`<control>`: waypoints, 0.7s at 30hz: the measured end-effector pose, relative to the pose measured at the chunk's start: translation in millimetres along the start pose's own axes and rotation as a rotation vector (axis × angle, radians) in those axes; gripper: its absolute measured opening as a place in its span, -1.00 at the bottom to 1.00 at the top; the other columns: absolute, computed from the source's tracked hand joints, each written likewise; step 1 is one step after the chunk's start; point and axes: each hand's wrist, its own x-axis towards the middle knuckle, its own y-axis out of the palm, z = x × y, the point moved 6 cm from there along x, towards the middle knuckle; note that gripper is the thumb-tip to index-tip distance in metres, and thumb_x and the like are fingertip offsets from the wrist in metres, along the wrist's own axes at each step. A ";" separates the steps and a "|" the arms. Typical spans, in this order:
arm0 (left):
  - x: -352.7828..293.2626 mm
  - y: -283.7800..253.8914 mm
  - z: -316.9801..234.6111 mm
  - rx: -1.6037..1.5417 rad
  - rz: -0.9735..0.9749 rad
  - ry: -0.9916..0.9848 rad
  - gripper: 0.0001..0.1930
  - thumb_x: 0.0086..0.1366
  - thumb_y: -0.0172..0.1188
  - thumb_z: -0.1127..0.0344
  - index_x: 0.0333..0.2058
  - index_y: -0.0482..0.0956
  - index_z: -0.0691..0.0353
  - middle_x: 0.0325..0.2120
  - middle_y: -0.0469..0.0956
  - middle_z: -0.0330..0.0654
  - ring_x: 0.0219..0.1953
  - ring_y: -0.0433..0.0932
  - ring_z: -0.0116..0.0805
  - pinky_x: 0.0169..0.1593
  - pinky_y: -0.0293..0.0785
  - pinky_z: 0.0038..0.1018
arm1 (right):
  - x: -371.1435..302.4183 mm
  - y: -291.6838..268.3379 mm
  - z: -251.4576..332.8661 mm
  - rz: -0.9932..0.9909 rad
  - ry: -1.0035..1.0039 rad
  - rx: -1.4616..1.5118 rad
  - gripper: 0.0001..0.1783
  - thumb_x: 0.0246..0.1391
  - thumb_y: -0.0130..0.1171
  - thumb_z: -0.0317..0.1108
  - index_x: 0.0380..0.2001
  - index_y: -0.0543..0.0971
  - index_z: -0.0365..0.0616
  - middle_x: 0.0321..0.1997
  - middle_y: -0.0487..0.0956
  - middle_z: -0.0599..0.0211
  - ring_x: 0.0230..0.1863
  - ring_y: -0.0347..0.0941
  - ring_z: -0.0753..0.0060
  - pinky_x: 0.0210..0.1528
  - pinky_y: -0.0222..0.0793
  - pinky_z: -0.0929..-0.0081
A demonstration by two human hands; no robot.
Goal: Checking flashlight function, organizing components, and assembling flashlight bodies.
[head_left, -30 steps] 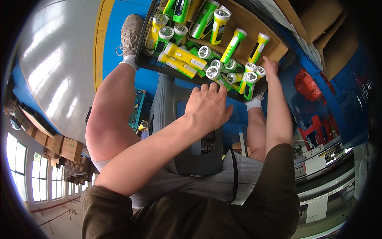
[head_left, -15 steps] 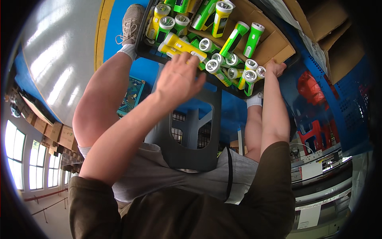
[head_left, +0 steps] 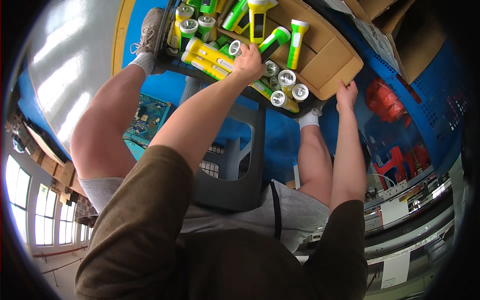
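The curled left hand, hold unclear, seemingly picks among flashlights beside the carton the right hand pinches, next needing a sure grip.

far side of the cardboard box beyond the top edge

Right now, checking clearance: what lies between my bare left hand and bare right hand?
Head view: several white-rimmed round flashlights, then the brown cardboard box.
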 end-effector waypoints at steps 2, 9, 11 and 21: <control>-14.7 -19.8 8.5 0.023 -0.010 0.101 -0.46 -0.01 0.31 0.22 -0.08 0.32 0.29 -0.15 0.42 0.12 -0.04 0.45 0.13 -0.03 0.41 -0.17 | -7.3 -15.5 1.5 -0.002 0.027 0.070 -0.76 0.15 0.08 -0.48 -0.11 0.45 -0.32 -0.13 0.58 0.18 -0.14 0.49 0.43 -0.11 0.36 0.49; -53.2 -129.9 71.1 -0.130 -0.394 0.060 -0.45 -0.03 0.27 0.16 -0.12 0.28 0.30 -0.29 0.51 0.18 -0.19 0.51 0.17 -0.10 0.42 -0.10 | -30.4 -65.3 5.1 0.078 0.098 0.204 -0.66 0.17 0.07 -0.51 0.03 0.40 -0.31 -0.09 0.56 0.19 -0.10 0.49 0.42 -0.06 0.39 0.46; -47.3 -137.0 85.0 -0.095 -0.402 -0.062 -0.41 -0.01 0.27 0.13 -0.11 0.24 0.35 -0.27 0.51 0.22 -0.18 0.51 0.19 -0.09 0.42 -0.11 | -42.2 -94.7 0.8 0.045 0.119 0.249 -0.64 0.18 0.07 -0.50 0.05 0.38 -0.30 -0.09 0.55 0.18 -0.10 0.49 0.39 -0.06 0.42 0.41; -27.7 -90.1 49.8 -0.028 -0.123 -0.038 -0.24 0.12 0.23 -0.13 0.04 0.20 0.39 -0.02 0.40 0.21 0.07 0.39 0.11 0.08 0.34 -0.17 | -149.0 -237.1 -71.4 -0.035 0.276 0.364 -0.58 0.16 0.11 -0.46 0.09 0.37 -0.20 0.02 0.50 0.22 0.01 0.47 0.31 0.00 0.43 0.34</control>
